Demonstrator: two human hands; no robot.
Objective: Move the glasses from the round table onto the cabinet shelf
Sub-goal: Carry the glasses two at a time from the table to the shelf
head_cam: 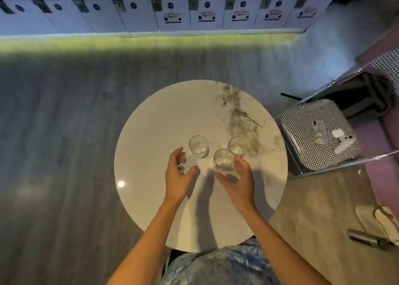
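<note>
Glasses, three clear tumblers, all upright on the round table (151,133), which is the biggest thing here: white marble-look top w/ a dark grey vein patch on its far right part. Beyond the table, across the wood floor (54,122), a row of white cabinet doors (140,15) w/ small round badges. Right of the table, a clear-framed chair (323,168) w/ a houndstooth cushion (302,133); a phone (319,131) and some small white bits lie on the cushion. Near edge of the table: person's lap in blue-white print fabric (216,267). Both arms reach over the table from that edge. Left hand (179,174) is spread, fingers curled loosely, empty, just short of the left glass (198,146), not touching as far as I can tell. Right hand (239,181) also spread, palm inward, fingertips just beside the middle glass (224,158), contact unclear, nothing gripped. Right glass (237,146) sits just behind the middle one, close to the vein patch.
</note>
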